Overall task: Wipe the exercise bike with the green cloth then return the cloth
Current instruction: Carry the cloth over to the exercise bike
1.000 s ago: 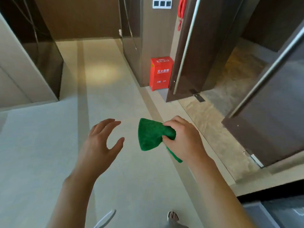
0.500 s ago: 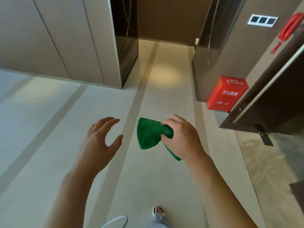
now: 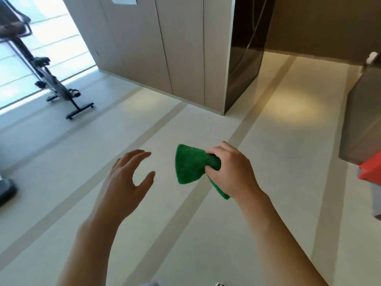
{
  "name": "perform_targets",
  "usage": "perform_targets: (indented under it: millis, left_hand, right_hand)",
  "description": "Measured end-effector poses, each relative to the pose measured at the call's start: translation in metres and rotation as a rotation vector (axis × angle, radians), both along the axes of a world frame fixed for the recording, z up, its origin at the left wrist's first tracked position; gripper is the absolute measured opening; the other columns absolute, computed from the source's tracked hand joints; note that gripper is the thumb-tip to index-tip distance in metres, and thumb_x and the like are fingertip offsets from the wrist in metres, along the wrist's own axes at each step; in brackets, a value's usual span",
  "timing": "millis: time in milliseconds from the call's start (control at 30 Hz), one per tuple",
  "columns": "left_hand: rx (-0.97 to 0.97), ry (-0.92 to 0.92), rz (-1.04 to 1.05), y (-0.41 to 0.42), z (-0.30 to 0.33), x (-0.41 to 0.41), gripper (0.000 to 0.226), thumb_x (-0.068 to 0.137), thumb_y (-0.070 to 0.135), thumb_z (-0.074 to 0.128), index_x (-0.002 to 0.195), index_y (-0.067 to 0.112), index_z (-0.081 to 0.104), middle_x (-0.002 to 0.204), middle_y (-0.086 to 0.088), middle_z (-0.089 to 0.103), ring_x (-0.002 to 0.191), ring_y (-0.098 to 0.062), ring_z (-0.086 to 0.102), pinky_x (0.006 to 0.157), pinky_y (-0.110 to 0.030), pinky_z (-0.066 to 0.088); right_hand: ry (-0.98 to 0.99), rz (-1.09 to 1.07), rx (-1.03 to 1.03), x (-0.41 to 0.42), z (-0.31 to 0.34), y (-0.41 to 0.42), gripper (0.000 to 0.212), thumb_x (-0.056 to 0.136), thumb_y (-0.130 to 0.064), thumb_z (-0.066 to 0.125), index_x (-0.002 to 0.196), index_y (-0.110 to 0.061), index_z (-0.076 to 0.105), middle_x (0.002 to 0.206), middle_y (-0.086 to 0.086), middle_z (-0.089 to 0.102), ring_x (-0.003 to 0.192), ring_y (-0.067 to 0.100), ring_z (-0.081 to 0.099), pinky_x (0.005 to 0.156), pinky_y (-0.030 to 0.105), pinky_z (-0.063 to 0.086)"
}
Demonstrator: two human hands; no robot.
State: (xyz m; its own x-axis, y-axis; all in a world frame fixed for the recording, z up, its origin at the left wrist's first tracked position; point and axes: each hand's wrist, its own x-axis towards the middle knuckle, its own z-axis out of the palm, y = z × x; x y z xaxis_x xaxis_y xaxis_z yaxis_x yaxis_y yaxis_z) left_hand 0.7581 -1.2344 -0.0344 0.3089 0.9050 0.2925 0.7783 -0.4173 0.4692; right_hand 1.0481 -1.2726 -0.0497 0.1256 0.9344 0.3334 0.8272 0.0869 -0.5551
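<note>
The cloth [image 3: 190, 165] is bunched in the right hand [image 3: 231, 171], whose fingers [image 3: 214, 150] curl over its far edge and pinch it against the palm; one folded lobe sticks out to the left of the knuckles and a small corner pokes out below the wrist. The left hand [image 3: 125, 182] holds nothing: its fingers are spread wide and lightly bent, thumb apart, just left of the cloth without touching it. The bike [image 3: 44, 76] stands at the far left by the bright window, well apart from both hands, with its saddle at the top corner, its frame sloping down to the right towards a floor bar, and its upper front cut off by the edge of the view. So the thing to be wiped lies far and to the left of the cloth, across a stretch of pale striped floor [image 3: 257, 203], and the empty left hand is the nearer of the two to it. My reading is that wiping has not begun, and the next move needs a walk leftwards and forwards before the cloth can reach the frame.
</note>
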Motion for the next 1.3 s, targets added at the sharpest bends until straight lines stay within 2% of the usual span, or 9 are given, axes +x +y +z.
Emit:
perform_targets:
  millis: [100,300,600,833,1300]
  left_hand:
    - [-0.001,0.02,0.097,-0.003,0.002,-0.025,0.05,0.094,0.041,0.071,0.142,0.032,0.061,0.145,0.01,0.059,0.132,-0.021,0.058,0.107,-0.041,0.048]
    - [0.018,-0.017,0.207,0.011,-0.007,-0.061,0.049,0.093,0.036,0.073,0.14,0.031,0.062,0.142,0.011,0.06,0.129,-0.019,0.059,0.103,-0.036,0.046]
    - [-0.014,-0.114,0.231,0.086,-0.027,-0.152,0.047,0.094,0.036,0.073,0.14,0.031,0.063,0.143,0.014,0.058,0.133,-0.017,0.057,0.105,-0.033,0.043]
    - [0.022,-0.19,0.243,0.16,-0.023,-0.251,0.045,0.095,0.042,0.067,0.139,0.035,0.061,0.141,0.017,0.058,0.129,-0.012,0.056,0.099,-0.031,0.044]
    - [-0.009,-0.269,0.43,0.207,-0.041,-0.399,0.044,0.095,0.037,0.07,0.138,0.032,0.062,0.139,0.016,0.058,0.129,-0.012,0.055,0.102,-0.029,0.041]
  right_hand:
    - [0.028,0.1,-0.001,-0.024,-0.002,0.021,0.031,0.082,-0.023,0.077,0.113,-0.023,0.074,0.101,-0.011,0.061,0.089,0.014,0.06,0.077,0.032,0.053]
    - [0.002,0.223,-0.009,-0.071,-0.005,0.061,0.029,0.082,-0.023,0.075,0.111,-0.023,0.074,0.1,-0.012,0.06,0.087,0.012,0.058,0.078,0.032,0.053]
    - [-0.083,0.245,-0.033,-0.161,-0.008,0.133,0.029,0.082,-0.024,0.075,0.111,-0.025,0.074,0.1,-0.014,0.059,0.087,0.01,0.058,0.078,0.031,0.054]
    - [-0.161,0.243,-0.031,-0.265,0.007,0.207,0.03,0.084,-0.022,0.076,0.114,-0.022,0.075,0.103,-0.011,0.063,0.09,0.013,0.061,0.081,0.034,0.055]
    - [-0.169,0.364,-0.022,-0.407,0.014,0.313,0.03,0.083,-0.024,0.077,0.113,-0.028,0.073,0.1,-0.017,0.061,0.088,0.01,0.06,0.073,0.026,0.048]
